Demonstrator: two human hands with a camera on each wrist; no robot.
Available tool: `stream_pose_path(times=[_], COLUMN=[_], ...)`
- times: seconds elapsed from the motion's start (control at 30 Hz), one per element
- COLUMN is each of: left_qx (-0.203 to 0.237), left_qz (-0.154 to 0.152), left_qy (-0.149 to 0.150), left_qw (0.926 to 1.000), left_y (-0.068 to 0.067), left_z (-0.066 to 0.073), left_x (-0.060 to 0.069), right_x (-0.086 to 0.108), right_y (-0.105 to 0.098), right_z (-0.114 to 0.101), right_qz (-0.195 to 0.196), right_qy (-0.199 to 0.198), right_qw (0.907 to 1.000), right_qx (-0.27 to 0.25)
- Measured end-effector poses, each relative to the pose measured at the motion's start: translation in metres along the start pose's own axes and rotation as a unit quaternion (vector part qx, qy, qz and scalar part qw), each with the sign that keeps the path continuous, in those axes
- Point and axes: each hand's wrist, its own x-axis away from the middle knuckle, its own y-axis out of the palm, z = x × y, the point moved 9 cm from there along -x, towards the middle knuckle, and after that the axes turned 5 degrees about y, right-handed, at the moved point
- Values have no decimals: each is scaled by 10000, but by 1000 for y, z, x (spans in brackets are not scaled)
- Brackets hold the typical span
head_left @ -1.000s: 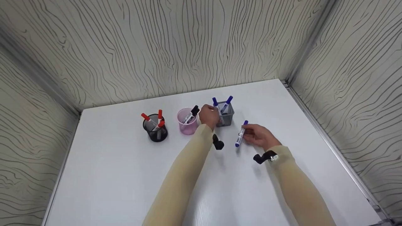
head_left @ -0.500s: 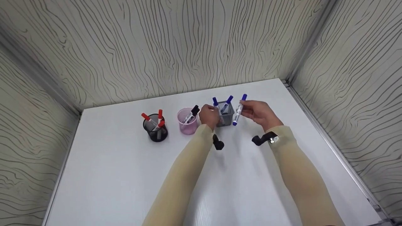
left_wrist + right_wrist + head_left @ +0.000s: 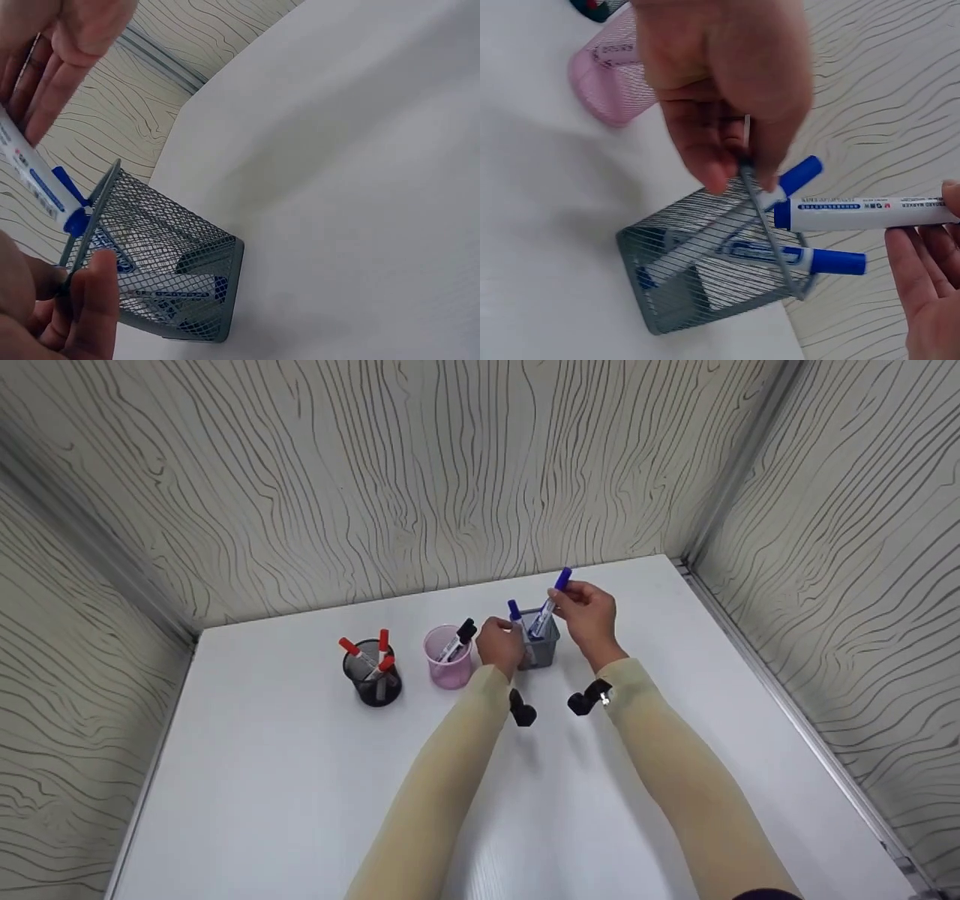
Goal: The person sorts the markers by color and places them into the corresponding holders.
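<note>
In the head view my left hand pinches the rim of a grey square mesh pen holder; the left wrist view shows thumb and fingers on that rim. Two blue-capped whiteboard markers stand slanted inside, one with its blue cap past the rim. My right hand pinches a third whiteboard marker, white with a blue cap, by its capped end. Its blue lower end is at the holder's opening. The right wrist view shows this marker lying close above the two others.
Left of the grey holder stands a pink mesh cup with black-capped markers. Farther left is a black mesh cup with three red-capped markers. Patterned panels rise behind and beside the white table.
My right hand has carried its marker up and leftward, from in front of the grey holder to over its opening. My left hand keeps its place on the rim.
</note>
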Motion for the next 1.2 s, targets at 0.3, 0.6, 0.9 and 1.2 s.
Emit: stream_pose_path(times=[0.3,0.6,0.9,1.2], left_qx=[25,-56,-131,-32], left_qz=[198,232,270,207], left_qy=[142,174,331,268], left_qw=[9997,9996,9990,9994], left_y=[-4,-2,-4,-6], left_z=[6,4,6,7], left_x=[6,5,7,10], right_x=[3,3,2,2], right_y=[5,4,5,-5], right_z=[5,10,14,22], right_qz=[257,227,141,446], right_qy=[-341,-224,-251,-85], right_qw=[9954,9956,9994,9985], right_qx=[858,880,185,307])
